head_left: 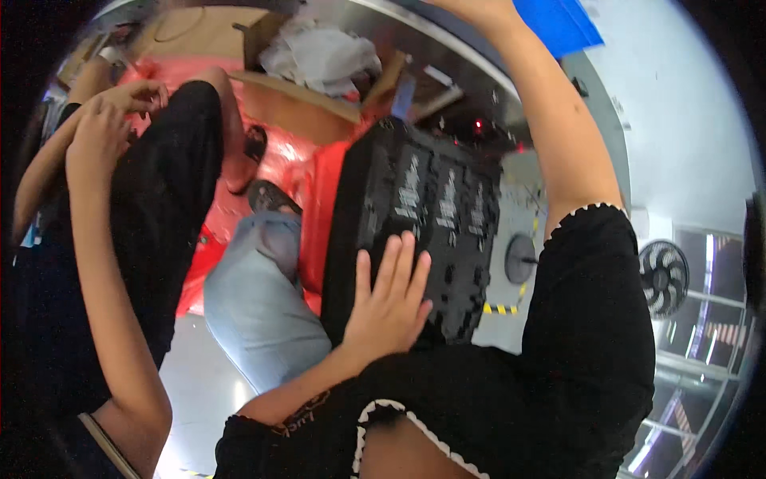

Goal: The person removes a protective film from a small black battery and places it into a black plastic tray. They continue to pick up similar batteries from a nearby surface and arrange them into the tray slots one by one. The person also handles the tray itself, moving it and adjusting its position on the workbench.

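Observation:
My left hand (391, 299) lies flat with its fingers stretched out on a black tray-like block (459, 263), perhaps foam. Rows of recesses run across the block, and several dark pieces with pale markings (408, 188) sit in its far part. Along the block's left side shows a red bin or cover (319, 215). My right arm reaches up past the block to the top edge of the view. Only the base of my right hand (479, 9) shows there, its fingers cut off, beside a blue flat-sided object (562, 28).
A seated co-worker's hands (108, 120) rest together at the left. Beyond the block stands an open cardboard box (299, 96) with crumpled white plastic (323, 60). A metal table edge (415, 28) crosses the top. A black fan (664, 278) is at the right.

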`<action>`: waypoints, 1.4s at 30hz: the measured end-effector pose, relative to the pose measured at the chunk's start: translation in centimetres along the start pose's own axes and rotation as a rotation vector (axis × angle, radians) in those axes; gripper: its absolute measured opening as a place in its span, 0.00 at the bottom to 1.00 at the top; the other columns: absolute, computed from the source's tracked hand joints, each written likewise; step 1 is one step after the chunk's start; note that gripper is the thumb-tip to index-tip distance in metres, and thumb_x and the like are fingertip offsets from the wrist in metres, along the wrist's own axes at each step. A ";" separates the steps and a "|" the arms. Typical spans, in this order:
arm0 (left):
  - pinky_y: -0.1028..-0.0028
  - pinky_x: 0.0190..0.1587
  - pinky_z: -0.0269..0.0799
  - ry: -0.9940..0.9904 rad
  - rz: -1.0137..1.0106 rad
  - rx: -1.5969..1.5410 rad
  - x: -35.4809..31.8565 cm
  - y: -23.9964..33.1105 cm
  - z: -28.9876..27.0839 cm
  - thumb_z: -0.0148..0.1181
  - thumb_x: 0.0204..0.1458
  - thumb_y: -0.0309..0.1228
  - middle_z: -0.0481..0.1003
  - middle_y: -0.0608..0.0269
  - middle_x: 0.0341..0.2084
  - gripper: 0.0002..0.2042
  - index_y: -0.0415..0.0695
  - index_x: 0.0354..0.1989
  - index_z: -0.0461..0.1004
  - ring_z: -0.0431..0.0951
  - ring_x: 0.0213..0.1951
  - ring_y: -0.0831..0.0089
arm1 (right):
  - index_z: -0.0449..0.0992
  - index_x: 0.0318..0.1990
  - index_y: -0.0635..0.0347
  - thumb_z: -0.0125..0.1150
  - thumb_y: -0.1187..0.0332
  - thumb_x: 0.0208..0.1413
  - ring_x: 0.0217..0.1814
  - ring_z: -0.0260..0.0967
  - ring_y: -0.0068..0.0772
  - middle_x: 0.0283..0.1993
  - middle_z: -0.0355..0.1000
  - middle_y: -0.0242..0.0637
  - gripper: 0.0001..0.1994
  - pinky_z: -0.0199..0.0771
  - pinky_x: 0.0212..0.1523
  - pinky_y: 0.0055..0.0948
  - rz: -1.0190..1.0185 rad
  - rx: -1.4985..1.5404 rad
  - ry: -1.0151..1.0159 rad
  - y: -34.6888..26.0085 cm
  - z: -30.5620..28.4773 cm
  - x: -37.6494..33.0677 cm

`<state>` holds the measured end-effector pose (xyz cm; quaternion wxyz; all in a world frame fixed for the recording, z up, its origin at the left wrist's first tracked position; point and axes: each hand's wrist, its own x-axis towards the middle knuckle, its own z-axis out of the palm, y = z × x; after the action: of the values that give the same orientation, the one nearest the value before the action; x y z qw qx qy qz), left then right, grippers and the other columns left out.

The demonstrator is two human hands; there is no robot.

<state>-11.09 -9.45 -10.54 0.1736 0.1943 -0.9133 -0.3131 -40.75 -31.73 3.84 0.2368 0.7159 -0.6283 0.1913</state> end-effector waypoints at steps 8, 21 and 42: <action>0.54 0.67 0.42 0.210 -0.092 -0.200 0.0 -0.1 0.0 0.48 0.54 0.26 0.53 0.44 0.64 0.28 0.34 0.64 0.53 0.51 0.66 0.50 | 0.58 0.63 0.56 0.68 0.66 0.29 0.66 0.49 0.56 0.64 0.52 0.52 0.44 0.50 0.66 0.47 0.100 0.414 -0.341 -14.1 -9.8 -22.3; 0.59 0.65 0.51 0.382 -0.027 -0.244 0.2 -1.0 0.5 0.49 0.55 0.25 0.60 0.45 0.60 0.20 0.34 0.58 0.62 0.56 0.64 0.49 | 0.59 0.62 0.60 0.67 0.62 0.40 0.72 0.45 0.45 0.70 0.49 0.46 0.39 0.45 0.68 0.52 0.140 0.320 -0.636 -18.6 -12.6 -32.3; 0.51 0.66 0.41 -0.073 0.314 0.140 0.1 0.4 0.3 0.53 0.54 0.43 0.57 0.54 0.64 0.27 0.39 0.59 0.63 0.54 0.66 0.65 | 0.64 0.60 0.54 0.64 0.62 0.45 0.69 0.49 0.50 0.65 0.54 0.52 0.32 0.51 0.67 0.39 0.122 0.315 -0.051 -3.9 -6.9 -4.2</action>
<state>-11.42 -9.04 -10.50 0.1732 0.0496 -0.9577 -0.2245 -37.32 -23.94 6.66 0.0937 0.7094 -0.6386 0.2831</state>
